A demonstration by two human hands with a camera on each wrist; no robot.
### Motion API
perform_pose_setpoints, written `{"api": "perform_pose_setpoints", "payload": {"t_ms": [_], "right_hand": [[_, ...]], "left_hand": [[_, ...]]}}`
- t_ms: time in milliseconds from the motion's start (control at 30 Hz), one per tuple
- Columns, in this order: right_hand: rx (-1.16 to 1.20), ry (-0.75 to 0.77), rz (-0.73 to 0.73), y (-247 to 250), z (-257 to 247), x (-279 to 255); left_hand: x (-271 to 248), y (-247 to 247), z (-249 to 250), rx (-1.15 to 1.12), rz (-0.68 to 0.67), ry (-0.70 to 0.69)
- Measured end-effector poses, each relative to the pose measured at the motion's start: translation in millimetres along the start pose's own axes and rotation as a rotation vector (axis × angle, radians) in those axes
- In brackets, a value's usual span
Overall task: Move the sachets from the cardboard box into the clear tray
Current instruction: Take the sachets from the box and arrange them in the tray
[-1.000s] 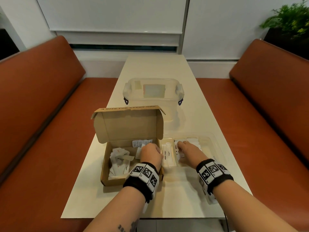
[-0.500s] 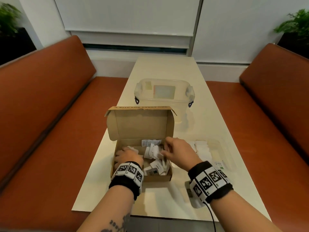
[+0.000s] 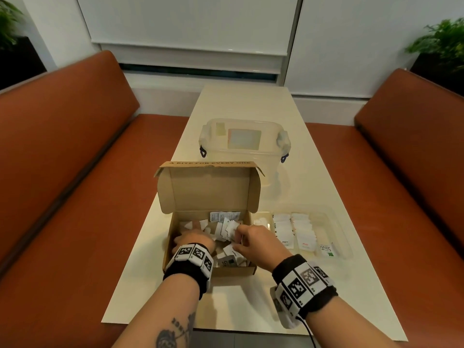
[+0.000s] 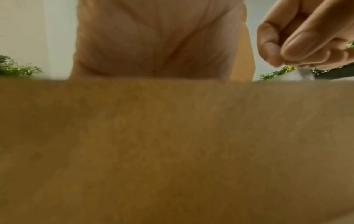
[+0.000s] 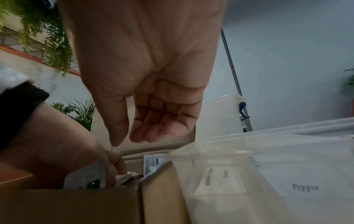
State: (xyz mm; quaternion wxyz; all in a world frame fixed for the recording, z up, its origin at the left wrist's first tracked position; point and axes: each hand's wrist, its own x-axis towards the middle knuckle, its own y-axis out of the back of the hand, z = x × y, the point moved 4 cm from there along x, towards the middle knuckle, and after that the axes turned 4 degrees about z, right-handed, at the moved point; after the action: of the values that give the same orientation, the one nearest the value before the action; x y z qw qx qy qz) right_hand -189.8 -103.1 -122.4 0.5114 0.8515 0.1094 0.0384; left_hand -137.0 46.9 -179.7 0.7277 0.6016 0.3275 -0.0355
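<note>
Cardboard box [image 3: 209, 270] sits on table [image 3: 251, 104] w/ loose sachets [image 3: 227, 228] inside, clear tray [image 3: 342, 237] touching box's right side, lidded tub [image 3: 244, 144] just behind box, benches [image 3: 62, 156] either side.

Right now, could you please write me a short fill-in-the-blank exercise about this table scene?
1. Both hands reach into the brown cardboard box, whose lid stands ____.
2. The clear plastic tray lies to the ____ of that box.
3. The lidded clear storage tub stands ____ the box.
4. One sachet in the tray reads ____ in the right wrist view.

Missing words: open; right; behind; Pepper
</note>
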Motion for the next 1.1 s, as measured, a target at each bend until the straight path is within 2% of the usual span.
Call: {"api": "perform_pose_setpoints", "payload": {"t_ms": [200,433,600,867,1000,1100], "right_hand": [[0.007,0.008,-0.001,-1.6,3.5,0.4],[0.023,-0.013,0.003,1.8,9.8,-2.3],[0.033,-0.008,0.044,8.6,11.2,-1.0],[0.178,-0.036,0.139,14.5,0.3,11.1],[0.231,-0.025,0.170,14.0,-6.8,15.3],[0.275,-0.044,0.233,15.9,-6.8,16.3]], "left_hand": [[7.1,6.3,3.6,-0.024,-0.040,-0.119],[4.4,28.1,7.6,-0.025,0.041,-0.162],[-5.3,30.6,3.2,-0.300,0.147,-0.162],[-36.2,58.7,-0.1,-0.698,0.389,-0.357],[-50.8,75.8,0.3,-0.825,0.447,-0.401],[-58.9,84.5,5.1,-0.886,0.458,-0.494]]}}
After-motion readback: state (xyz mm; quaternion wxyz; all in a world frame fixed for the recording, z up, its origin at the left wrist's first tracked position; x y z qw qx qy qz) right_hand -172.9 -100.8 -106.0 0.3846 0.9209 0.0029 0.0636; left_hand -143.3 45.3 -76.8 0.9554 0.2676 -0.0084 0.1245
